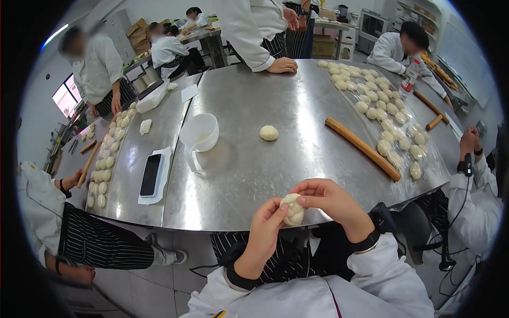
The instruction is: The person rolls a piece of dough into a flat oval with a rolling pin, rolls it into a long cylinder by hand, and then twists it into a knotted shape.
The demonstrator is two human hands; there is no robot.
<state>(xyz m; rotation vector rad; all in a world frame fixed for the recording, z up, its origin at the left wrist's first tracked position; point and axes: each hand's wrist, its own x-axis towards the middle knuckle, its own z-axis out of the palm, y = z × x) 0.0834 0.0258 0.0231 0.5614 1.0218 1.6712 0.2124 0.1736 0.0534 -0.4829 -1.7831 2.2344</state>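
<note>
A braided piece of dough (294,212) is held between both my hands over the near edge of the steel table (233,159). My left hand (268,225) grips its left side, thumb on top. From the right, my right hand (331,204) pinches the upper part with thumb and fingers. Beyond my hands, a round dough ball (269,133) rests alone on the metal. To the right lies a wooden rolling pin (362,149), set diagonally.
Many dough pieces (383,96) lie on plastic film at the right. A white measuring cup (199,135) and a phone (151,175) on a white sheet are at the left. More dough balls (106,161) line the left table. Several people in white coats surround the tables.
</note>
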